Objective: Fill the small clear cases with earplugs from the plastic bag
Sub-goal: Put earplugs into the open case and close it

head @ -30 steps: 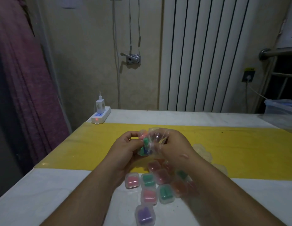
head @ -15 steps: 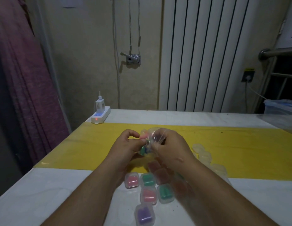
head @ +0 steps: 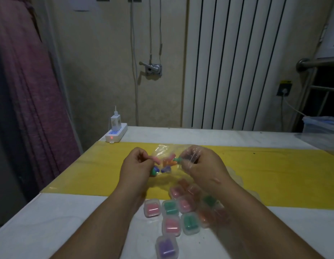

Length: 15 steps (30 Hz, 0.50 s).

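Open bench (head: 50, 230) left of the left forearm, bare yellow strip (head: 293, 174) out right. Straight ahead, the plastic bag (head: 168, 159) spans left hand (head: 136, 165) to right hand (head: 201, 165). Filled cases (head: 171, 208) crowd the near middle; power strip (head: 116, 134) guards the far left corner, plastic tub (head: 321, 126) the right edge.

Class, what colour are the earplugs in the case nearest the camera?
Purple earplugs, seen clearly in the head view.

home room: radiator (head: 235, 62), curtain (head: 30, 90), power strip (head: 116, 134)
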Available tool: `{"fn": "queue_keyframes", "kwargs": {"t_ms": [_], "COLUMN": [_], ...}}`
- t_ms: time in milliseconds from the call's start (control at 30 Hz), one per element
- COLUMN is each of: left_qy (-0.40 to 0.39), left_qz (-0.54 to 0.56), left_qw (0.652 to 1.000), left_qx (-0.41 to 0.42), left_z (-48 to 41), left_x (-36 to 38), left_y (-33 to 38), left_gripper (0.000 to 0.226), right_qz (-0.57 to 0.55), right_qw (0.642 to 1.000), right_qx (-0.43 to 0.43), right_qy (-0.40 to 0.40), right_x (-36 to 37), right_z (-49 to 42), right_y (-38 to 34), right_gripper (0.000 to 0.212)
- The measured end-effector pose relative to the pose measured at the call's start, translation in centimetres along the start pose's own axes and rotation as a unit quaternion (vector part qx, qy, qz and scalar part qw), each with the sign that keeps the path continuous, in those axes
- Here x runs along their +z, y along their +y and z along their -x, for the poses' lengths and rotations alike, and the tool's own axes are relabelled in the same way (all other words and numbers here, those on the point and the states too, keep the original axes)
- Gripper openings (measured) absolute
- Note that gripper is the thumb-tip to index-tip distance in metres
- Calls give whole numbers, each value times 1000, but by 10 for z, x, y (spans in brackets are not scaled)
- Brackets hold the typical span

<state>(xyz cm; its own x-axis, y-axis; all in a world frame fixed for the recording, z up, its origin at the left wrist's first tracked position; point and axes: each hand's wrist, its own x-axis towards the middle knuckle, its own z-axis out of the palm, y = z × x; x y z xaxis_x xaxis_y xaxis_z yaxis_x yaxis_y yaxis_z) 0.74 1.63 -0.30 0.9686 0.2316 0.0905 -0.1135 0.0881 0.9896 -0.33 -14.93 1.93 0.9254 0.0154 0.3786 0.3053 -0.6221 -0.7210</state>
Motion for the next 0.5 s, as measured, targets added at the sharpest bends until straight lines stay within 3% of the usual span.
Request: {"fn": "queue_keyframes", "kwargs": {"t_ms": [100,200,300,400,500], "left_qy": [56,91,132,139,127], "left_qz": [-68,-140,-212,-266,-329], "left_qw": [996,986,968,953,935], "left_qx": [16,27,35,38,28], "left_z": [-4,-8,-13,-16,-18], "left_x": [-1,-2,-8,-13,-11], "left_y": [0,-3,-8,-11,-15], "left_gripper": [19,15,23,23,19], "right_qz": [-57,-32,-4,-34,-69], "right_qw": [998,999,997,992,988], "right_qx": [4,-5,27,84,126], "right_qy": [29,36,66,91,54], "right_x": [0,0,-13,-39,-47], "right_z": [2,4,0,-4,-5], "right_y": [0,-3,-2,1,1], "right_gripper": [16,22,13,6,9]}}
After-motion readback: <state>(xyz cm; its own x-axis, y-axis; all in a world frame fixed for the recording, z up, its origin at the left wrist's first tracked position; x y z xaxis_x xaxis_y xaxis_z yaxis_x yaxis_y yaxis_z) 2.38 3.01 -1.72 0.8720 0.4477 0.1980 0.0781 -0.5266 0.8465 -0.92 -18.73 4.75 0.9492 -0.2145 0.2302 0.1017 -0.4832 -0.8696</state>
